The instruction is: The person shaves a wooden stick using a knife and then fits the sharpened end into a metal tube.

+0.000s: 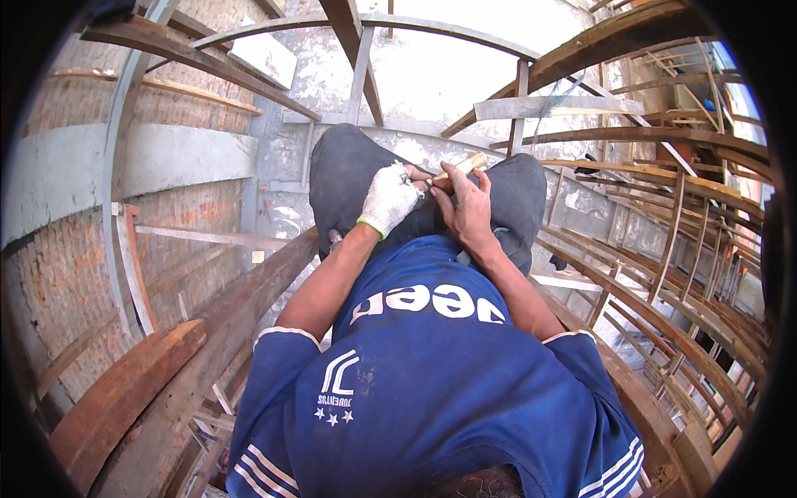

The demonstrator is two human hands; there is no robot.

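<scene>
A short, light-wood-coloured piece (471, 163) sticks out from the fingers of my bare right hand (466, 207), which is closed around it above my lap. My left hand (388, 201) wears a white knitted glove whose fingertips are open or frayed. Its fingers are pinched together close beside my right fingertips, near a small dark spot. What they hold there is too small and partly hidden to name. Both hands meet between my knees, over my dark trousers (344, 170).
I sit on a thick wooden beam (216, 319), with a curved timber (133, 394) along its left. Several long wooden slats (664, 286) run in curves at the right. Frame bars (448, 31) cross ahead. A brick wall (58, 307) stands at the left, with a pale floor below.
</scene>
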